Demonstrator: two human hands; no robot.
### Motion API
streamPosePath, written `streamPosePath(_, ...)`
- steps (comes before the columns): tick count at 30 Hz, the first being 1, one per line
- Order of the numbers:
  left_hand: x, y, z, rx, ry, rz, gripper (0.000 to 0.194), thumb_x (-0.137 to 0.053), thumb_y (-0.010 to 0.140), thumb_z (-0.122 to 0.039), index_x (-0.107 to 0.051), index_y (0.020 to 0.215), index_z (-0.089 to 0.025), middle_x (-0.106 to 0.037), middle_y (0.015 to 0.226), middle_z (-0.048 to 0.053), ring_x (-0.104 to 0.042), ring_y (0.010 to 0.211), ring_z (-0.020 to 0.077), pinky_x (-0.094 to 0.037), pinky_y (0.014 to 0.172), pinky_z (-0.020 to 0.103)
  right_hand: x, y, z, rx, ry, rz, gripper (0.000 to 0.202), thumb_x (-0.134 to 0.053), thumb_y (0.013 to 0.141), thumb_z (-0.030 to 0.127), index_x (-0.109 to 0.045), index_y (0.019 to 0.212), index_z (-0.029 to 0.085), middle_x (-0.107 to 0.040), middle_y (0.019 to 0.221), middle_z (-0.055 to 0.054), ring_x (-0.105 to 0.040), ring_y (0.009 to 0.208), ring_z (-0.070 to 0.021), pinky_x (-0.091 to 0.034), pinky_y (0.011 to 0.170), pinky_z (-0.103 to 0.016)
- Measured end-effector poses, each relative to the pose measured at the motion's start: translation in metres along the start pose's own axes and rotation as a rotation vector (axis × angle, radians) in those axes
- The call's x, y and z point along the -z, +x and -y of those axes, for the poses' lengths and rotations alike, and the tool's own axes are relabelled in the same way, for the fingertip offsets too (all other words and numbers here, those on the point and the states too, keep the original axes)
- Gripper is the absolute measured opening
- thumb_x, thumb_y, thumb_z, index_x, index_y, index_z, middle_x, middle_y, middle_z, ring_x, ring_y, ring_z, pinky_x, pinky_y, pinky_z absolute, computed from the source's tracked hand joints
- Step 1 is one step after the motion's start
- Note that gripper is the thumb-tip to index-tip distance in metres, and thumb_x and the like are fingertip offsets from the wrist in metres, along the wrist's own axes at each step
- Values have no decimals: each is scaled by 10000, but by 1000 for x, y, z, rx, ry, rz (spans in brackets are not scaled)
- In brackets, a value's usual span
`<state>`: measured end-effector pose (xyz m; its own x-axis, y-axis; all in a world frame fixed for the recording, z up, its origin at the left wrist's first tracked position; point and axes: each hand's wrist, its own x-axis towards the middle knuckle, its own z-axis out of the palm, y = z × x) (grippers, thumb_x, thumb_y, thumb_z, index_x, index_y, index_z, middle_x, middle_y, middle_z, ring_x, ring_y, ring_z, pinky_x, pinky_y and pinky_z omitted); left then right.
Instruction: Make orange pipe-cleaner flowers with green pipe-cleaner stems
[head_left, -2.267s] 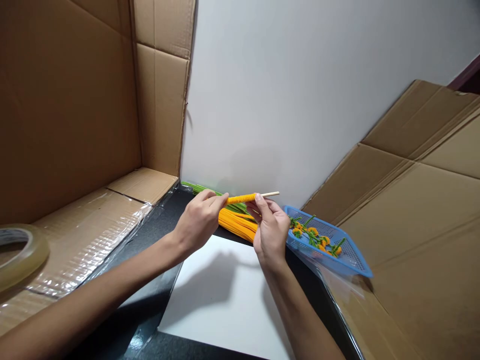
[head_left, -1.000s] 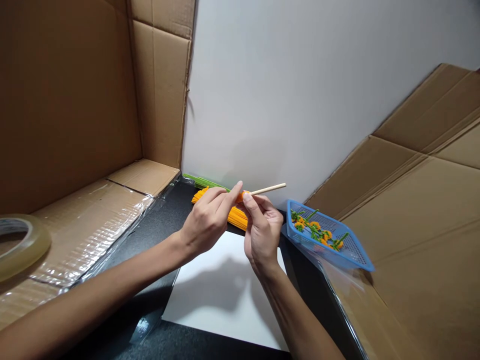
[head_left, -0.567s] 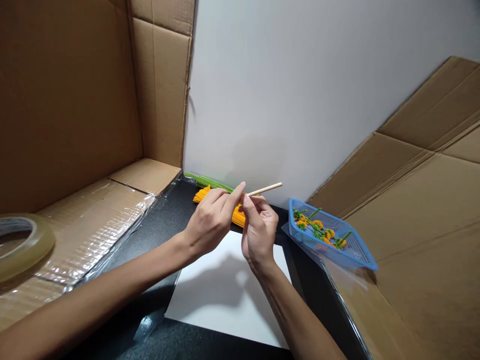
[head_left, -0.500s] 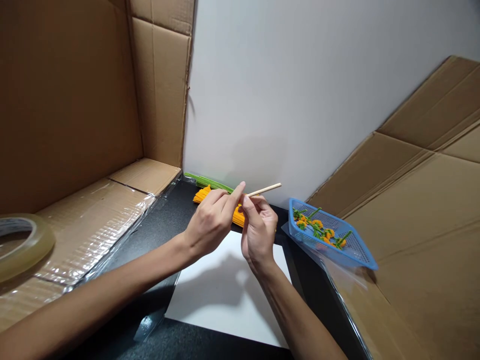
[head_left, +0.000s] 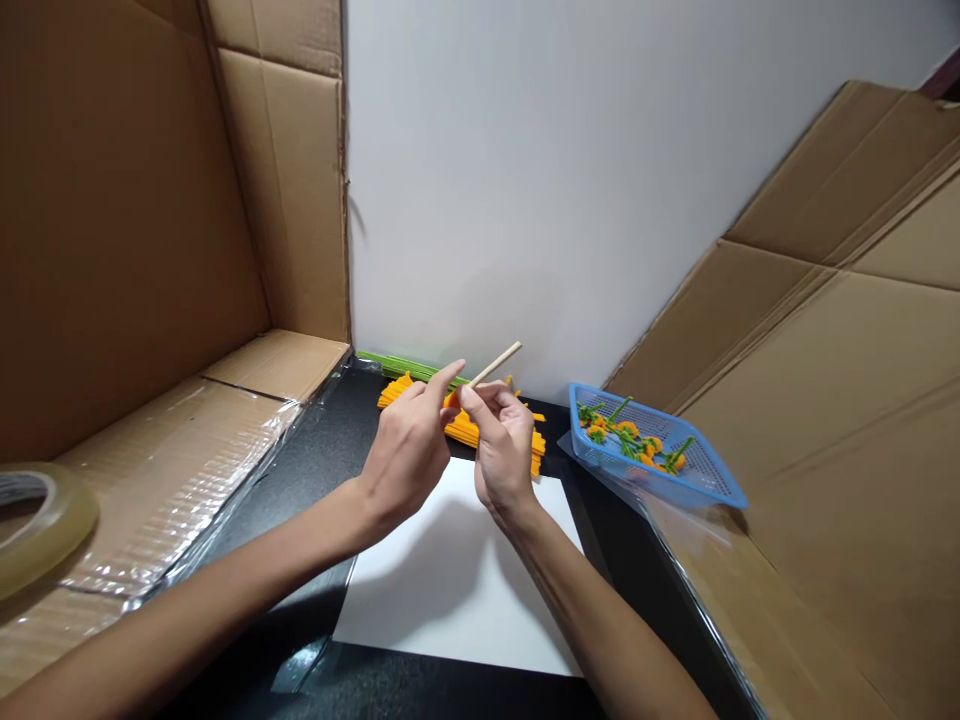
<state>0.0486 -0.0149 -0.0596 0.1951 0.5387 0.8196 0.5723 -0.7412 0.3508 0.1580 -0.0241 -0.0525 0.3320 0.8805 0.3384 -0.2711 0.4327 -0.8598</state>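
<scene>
My right hand (head_left: 506, 445) is closed in a pinch on a thin wooden stick (head_left: 496, 364), whose free end points up and to the right. Against it, my left hand (head_left: 409, 445) is closed with its index finger raised. A bit of orange pipe cleaner (head_left: 452, 398) shows between the fingers of both hands, at the lower end of the stick; most of it is hidden. Behind the hands lie a bundle of orange pipe cleaners (head_left: 463, 430) and a bundle of green pipe cleaners (head_left: 409, 368). Below them is a white sheet (head_left: 465, 625) on the black tabletop.
A blue basket (head_left: 716, 490) at the right holds several small orange flowers with green stems (head_left: 628, 430). A roll of clear tape (head_left: 71, 535) lies on taped cardboard (head_left: 172, 430) at the left. Cardboard panels and a pale wall (head_left: 525, 150) enclose the tabletop (head_left: 315, 440).
The stick's free end has swung up and left, so it stands steeper. Both hands have shifted slightly left in view, and the camera view has turned a little.
</scene>
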Motion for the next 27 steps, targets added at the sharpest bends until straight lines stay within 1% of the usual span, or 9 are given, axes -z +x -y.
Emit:
streamPosePath(3, 1, 2, -2, 59, -84, 10, 406, -470, 933, -102, -512, 1331, -173, -720, 876, 46, -701, 793, 180, -547, 723, 285, 0, 2, 3, 19, -43, -11, 221, -784, 726, 347, -640, 693, 183, -632, 714, 20, -577, 715, -129, -462, 727, -271)
streamPosePath(5, 2, 5, -3, 80, -160, 27, 339, -494, 932, -116, -537, 1263, -176, -728, 898, 49, -708, 792, 176, -544, 720, 278, 1, 4, 7, 10, -51, -17, 224, -799, 709, 338, -646, 678, 178, -632, 703, 22, -566, 703, -126, -454, 713, -268)
streamPosePath(9, 9, 11, -8, 175, -288, 62, 114, -549, 942, -182, -607, 1040, -175, -743, 893, 56, -711, 779, 175, -524, 674, 255, 0, 6, 17, -61, 11, 0, 222, -807, 688, 322, -650, 635, 176, -605, 644, 35, -536, 665, -115, -456, 719, -271)
streamPosePath(11, 13, 14, -10, 234, -341, 75, 49, -575, 934, -201, -615, 939, -173, -747, 864, 53, -711, 773, 174, -511, 649, 241, -1, 4, 19, -83, 47, -1, 222, -810, 682, 319, -653, 622, 175, -601, 636, 37, -535, 663, -113, -461, 729, -274)
streamPosePath(15, 19, 17, -14, 311, -402, 84, 99, -587, 928, -229, -606, 848, -174, -752, 847, 52, -714, 780, 178, -496, 613, 227, -3, 0, 22, -87, 67, -10, 217, -830, 653, 316, -667, 630, 175, -628, 654, 29, -556, 668, -120, -477, 723, -284)
streamPosePath(18, 19, 15, -15, 360, -450, 85, 143, -587, 931, -262, -603, 820, -173, -750, 848, 53, -710, 782, 179, -495, 610, 225, -4, -2, 23, -65, 53, -24, 217, -838, 644, 318, -674, 636, 175, -657, 664, 18, -583, 664, -129, -492, 702, -290)
streamPosePath(22, 15, 14, -13, 397, -524, 65, 179, -598, 926, -294, -612, 798, -170, -734, 823, 53, -696, 771, 179, -513, 675, 253, -4, -4, 21, -4, 13, -24, 194, -827, 670, 301, -681, 648, 176, -677, 675, 7, -606, 646, -133, -512, 696, -296)
streamPosePath(27, 15, 16, -12, 503, -691, 80, 251, -678, 865, -343, -585, 719, -162, -730, 812, 57, -685, 784, 188, -518, 733, 280, 0, -6, 13, 40, 17, -20, 180, -825, 698, 285, -680, 681, 180, -679, 689, 13, -627, 651, -133, -529, 703, -291)
